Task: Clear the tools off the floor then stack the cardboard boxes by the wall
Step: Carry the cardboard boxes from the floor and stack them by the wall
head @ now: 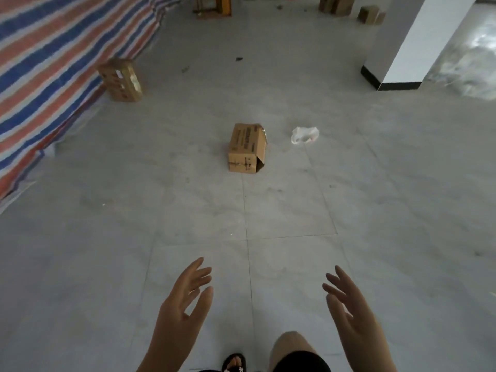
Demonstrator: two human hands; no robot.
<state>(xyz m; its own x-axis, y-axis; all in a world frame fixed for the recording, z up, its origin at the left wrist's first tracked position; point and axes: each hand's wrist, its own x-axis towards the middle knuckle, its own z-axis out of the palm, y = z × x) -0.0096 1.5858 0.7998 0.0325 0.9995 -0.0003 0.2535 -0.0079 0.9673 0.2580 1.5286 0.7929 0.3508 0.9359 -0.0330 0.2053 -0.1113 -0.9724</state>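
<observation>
A brown cardboard box [247,149] lies on its side in the middle of the grey tiled floor, one end flap loose. A second cardboard box [121,80] stands upright at the left against the striped tarpaulin. More boxes [335,5] sit far back by the wall. My left hand [185,299] and my right hand [349,304] are raised in front of me, palms facing each other, fingers spread, holding nothing. Both are well short of the middle box. No tools show on the floor.
A red, white and blue striped tarpaulin [51,63] covers the left side. A crumpled white plastic bag [304,135] lies right of the middle box. A white pillar with a black base [397,63] stands at the right. My knee and sandalled foot [234,362] show below.
</observation>
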